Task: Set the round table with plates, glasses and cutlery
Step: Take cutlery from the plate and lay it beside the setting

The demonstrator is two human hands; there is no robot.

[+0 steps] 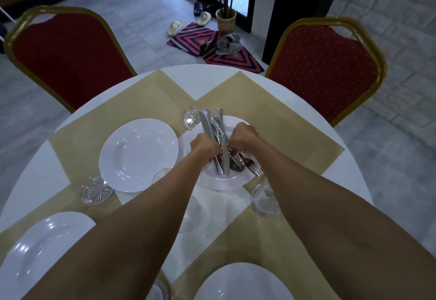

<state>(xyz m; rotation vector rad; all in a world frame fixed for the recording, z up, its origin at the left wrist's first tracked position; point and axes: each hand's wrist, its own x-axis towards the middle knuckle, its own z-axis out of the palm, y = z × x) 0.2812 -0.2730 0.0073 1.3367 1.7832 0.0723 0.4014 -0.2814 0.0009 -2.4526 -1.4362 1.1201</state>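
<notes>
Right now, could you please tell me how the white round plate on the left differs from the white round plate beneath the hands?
The left white plate lies bare and untouched; the right plate holds steel cutlery, gripped by the left hand and right hand. Both sit on gold placemats.

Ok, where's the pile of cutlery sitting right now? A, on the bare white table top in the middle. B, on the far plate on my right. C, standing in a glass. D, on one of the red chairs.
B: the cutlery lies bunched on the far right plate, and the left hand and right hand both grip pieces of it there.
</notes>
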